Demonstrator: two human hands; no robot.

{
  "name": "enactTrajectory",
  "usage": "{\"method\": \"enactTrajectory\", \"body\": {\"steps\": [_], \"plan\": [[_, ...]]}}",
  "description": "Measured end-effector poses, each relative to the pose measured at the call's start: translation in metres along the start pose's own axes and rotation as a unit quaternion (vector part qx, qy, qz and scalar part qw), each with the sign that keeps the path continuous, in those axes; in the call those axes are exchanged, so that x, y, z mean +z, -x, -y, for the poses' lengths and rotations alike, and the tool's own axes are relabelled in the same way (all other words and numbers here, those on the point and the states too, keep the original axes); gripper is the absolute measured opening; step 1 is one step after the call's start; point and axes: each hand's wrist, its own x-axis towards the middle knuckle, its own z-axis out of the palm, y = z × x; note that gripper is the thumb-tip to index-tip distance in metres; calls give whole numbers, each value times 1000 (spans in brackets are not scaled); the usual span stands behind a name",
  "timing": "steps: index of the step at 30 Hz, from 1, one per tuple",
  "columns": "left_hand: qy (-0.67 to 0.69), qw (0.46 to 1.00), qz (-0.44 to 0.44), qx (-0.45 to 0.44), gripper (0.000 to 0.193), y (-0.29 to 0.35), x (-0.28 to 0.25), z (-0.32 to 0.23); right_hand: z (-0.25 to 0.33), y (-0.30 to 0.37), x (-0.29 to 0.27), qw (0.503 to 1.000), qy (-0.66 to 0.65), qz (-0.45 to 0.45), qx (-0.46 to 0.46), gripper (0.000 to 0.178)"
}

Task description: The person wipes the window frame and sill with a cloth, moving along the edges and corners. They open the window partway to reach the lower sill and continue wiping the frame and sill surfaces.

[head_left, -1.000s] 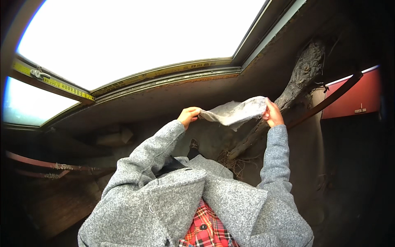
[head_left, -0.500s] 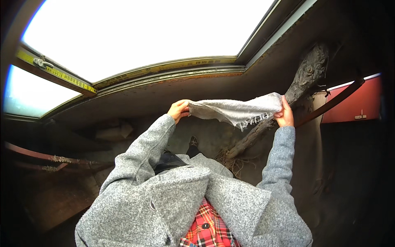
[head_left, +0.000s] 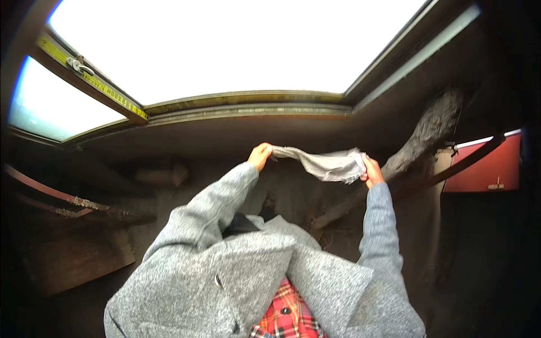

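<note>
A greyish-white cloth (head_left: 329, 167) with a frayed edge hangs between my two hands, sagging in the middle. My left hand (head_left: 260, 156) pinches its narrow, bunched end. At the other end my right hand (head_left: 371, 171) is closed around the wider, crumpled part. Both arms, in grey sleeves, reach out in front of me below the window. The cloth is off any surface, and my fingertips are partly hidden by its folds.
A large bright window (head_left: 225, 45) with a metal frame spans the far side, and a latch (head_left: 79, 66) sits on its left post. A thick tree trunk (head_left: 425, 132) slants beyond my right hand. A red panel (head_left: 484, 165) stands at the right, a brown board (head_left: 79, 262) at lower left.
My hands have come closer together and the cloth has gone from spread out to narrower and slack. The view has shifted, so the window and trunk appear lower.
</note>
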Motion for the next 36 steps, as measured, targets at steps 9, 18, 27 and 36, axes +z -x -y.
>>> {"method": "enactTrajectory", "body": {"steps": [9, 18, 27, 36], "plan": [[413, 903, 115, -37, 39, 33, -7, -79, 37, 18, 52, 935, -299, 117, -149, 36], [429, 895, -55, 110, 27, 9, 15, -113, 49, -41, 127, 853, 164, -113, -481, 33], [-349, 842, -276, 306, 9, -25, 39, -122, 56, -78, 158, 647, 521, -245, -501, 26], [-417, 802, -296, 309, 15, -30, 33, -127, 43, -60, 242, 636, 514, -201, -540, 26]]}}
